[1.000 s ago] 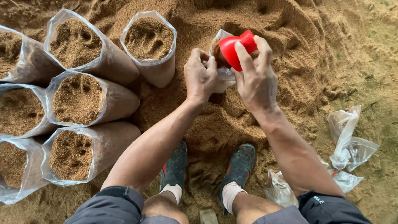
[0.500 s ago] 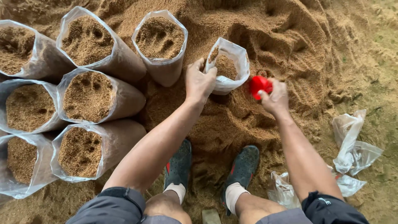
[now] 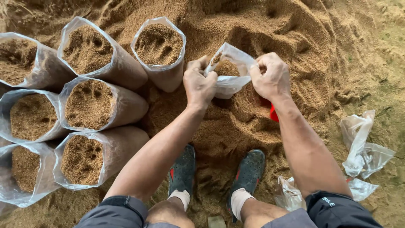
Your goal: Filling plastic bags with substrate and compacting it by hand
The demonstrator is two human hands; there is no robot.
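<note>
Head view, hands: the left hand (image 3: 200, 85) pinches the near rim of a small clear plastic bag (image 3: 230, 71), the right hand (image 3: 272, 78) clenches its far rim — both closed on the plastic, apparently to spread the mouth wide.
Head view, bag in hand: it sits part-filled and tilted, propped in the slope of the sawdust heap (image 3: 261, 33), between the two hands.
Head view, scoop: a red scoop (image 3: 273, 113) lies in the sawdust under the right wrist — mostly hidden.
Head view, filled bags: six clear bags (image 3: 90, 105) packed with sawdust stand at left, leaning against each other, finger dents in their tops.
Head view, spares: empty crumpled clear bags (image 3: 363, 152) lie at right, near the knee.
Head view, labels: none to be seen on any bag.
</note>
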